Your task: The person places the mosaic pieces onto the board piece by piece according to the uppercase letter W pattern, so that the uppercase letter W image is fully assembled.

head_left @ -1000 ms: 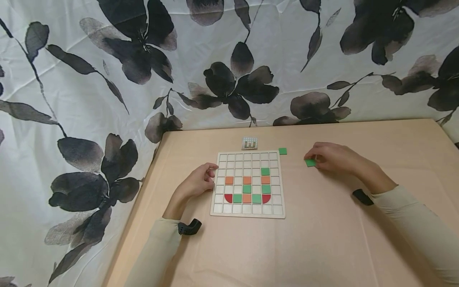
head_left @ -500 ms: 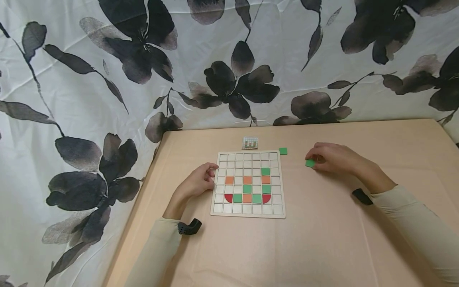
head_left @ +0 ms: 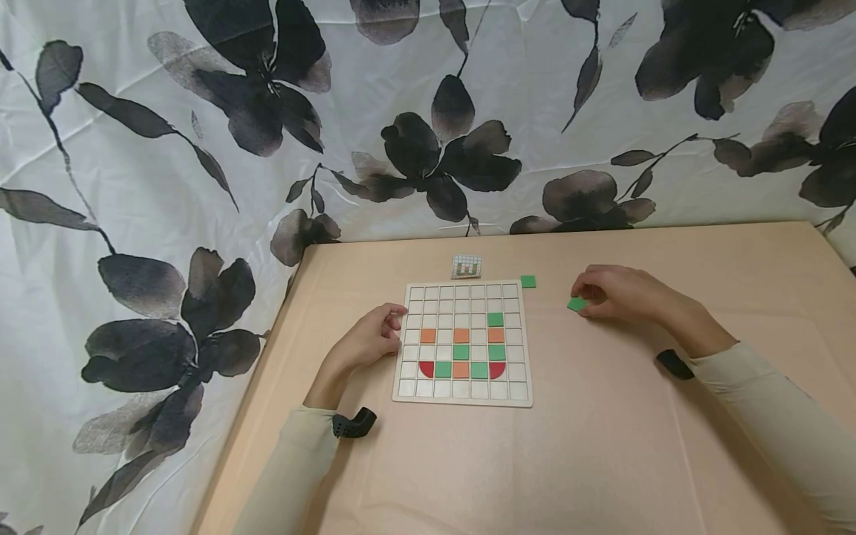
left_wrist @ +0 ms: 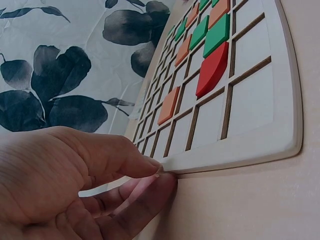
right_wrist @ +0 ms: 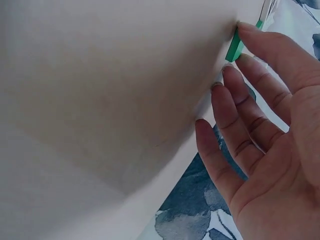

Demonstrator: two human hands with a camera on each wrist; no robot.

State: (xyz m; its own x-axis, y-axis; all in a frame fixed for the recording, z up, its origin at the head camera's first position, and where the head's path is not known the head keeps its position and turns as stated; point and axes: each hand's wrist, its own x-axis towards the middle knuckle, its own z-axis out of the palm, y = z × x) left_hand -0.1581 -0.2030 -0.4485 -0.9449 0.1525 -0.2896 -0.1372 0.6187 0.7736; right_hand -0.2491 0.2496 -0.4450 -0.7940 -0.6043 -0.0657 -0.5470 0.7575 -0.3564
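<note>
A white grid board (head_left: 461, 403) lies in the middle of the table in the head view. Green, orange and red tiles fill several of its cells, among them a rounded red tile (left_wrist: 213, 71). At the board's left edge, my left hand (head_left: 361, 340) pinches the rim between thumb and fingertips. Right of the board, my right hand (head_left: 625, 297) holds a green square tile (head_left: 576, 304) between thumb and index finger, low over the table. In the right wrist view the tile (right_wrist: 235, 46) stands on edge, with the other fingers spread loosely below it.
Another green tile (head_left: 528, 281) lies beside the board's top right corner. Behind the board sits a small card (head_left: 466, 267) with a printed grid pattern. A floral cloth (head_left: 428, 89) hangs along the table's (head_left: 602, 461) back and left sides.
The green tile has turned within my right hand's fingertips, and that hand has barely shifted. My left hand stays at the board's edge.
</note>
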